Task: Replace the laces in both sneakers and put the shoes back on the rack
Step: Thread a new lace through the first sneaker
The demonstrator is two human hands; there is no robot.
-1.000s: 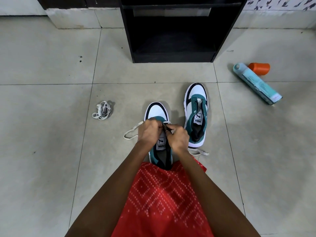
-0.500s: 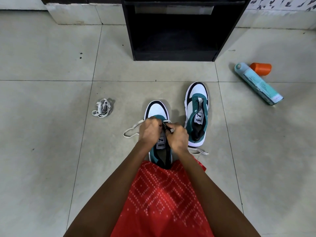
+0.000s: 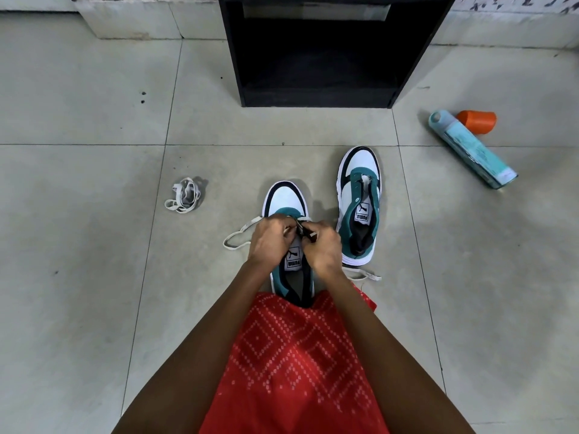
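Hands locked in over the near sneaker

Floor tiles (image 3: pixel 94 277) took up most of the view, pale and grey. At the far edge stood the black shoe rack (image 3: pixel 313 98), its shelf dark. A red patterned garment (image 3: pixel 297 371) hung between the forearms.

Both sneakers sat on the floor in front of the rack, toes pointing at it: the near sneaker (image 3: pixel 286 198) under the hands, the far sneaker (image 3: pixel 360 195) just beside it on the right, unlaced.

A teal spray can (image 3: pixel 470 148) lay well off to the right, touching its orange cap (image 3: pixel 477 121).

The left hand (image 3: pixel 271 239) had its fingers curled, pinching the white lace (image 3: pixel 238 238), which looped out to the left. The right hand (image 3: pixel 322 245), fingers curled too, pinched a small dark piece (image 3: pixel 305 233), too small to identify.

A bundled lace (image 3: pixel 185 195) lay apart on the left.
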